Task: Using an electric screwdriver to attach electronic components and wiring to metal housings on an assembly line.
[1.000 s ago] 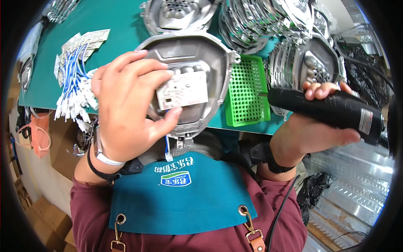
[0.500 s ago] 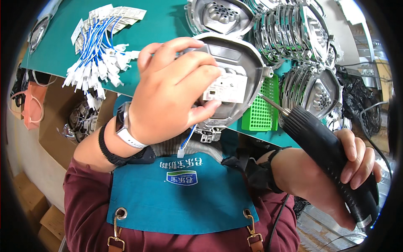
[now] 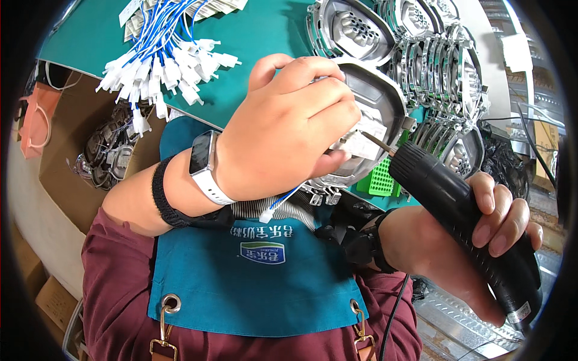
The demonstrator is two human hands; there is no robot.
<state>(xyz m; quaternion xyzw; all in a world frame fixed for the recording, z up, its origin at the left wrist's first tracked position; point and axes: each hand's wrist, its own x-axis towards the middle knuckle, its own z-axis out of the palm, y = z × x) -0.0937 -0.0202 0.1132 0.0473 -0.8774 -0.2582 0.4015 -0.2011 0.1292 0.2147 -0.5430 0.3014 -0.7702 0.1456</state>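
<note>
My right hand (image 3: 475, 240) is wrapped round a black electric screwdriver (image 3: 442, 189). Its thin bit points up and left, with the tip at a small white circuit board (image 3: 368, 127); whether it touches a screw I cannot make out. The board lies inside a grey metal housing (image 3: 380, 90). My left hand (image 3: 301, 120) reaches over the housing, fingers bent onto the board and the housing's edge, gripping them. Much of the board is hidden under these fingers. A blue-and-white wire with a white connector (image 3: 268, 215) hangs out below the hand.
Many blue-and-white wires with white connectors (image 3: 144, 72) lie at the far left of the green table (image 3: 265, 30). Metal housings (image 3: 436, 75) stand stacked at the right. A green perforated tray (image 3: 383, 178) sits beside the work. A cardboard box (image 3: 66, 162) holding metal parts is at left.
The screwdriver's tip has moved left from beside the housing onto the board. My left hand and the housing appear slightly further right in the view, and the fingers cover more of the board.
</note>
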